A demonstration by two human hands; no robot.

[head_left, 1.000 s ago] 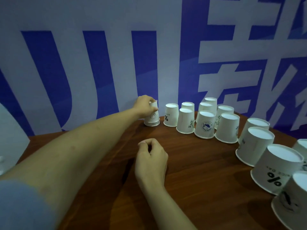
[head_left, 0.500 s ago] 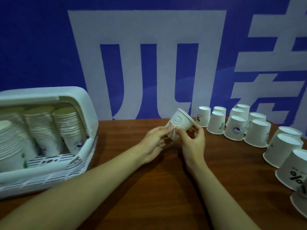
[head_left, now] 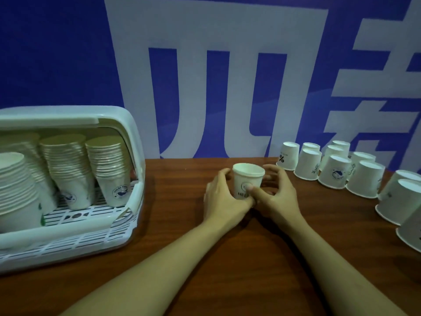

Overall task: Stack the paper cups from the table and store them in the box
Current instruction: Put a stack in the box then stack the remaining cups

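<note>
Stacks of cups [head_left: 68, 172] fill the box [head_left: 134, 142] at left. Mid-desk [head_left: 173, 224], left hand [head_left: 224, 199] and right hand [head_left: 276, 195] curl their fingers round an upright cup [head_left: 247, 182], likely seeding a new stack; inverted cups [head_left: 335, 172] wait at right.

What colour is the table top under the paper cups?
Dark reddish-brown wood grain: the table shows best in the head view, the only view.
</note>
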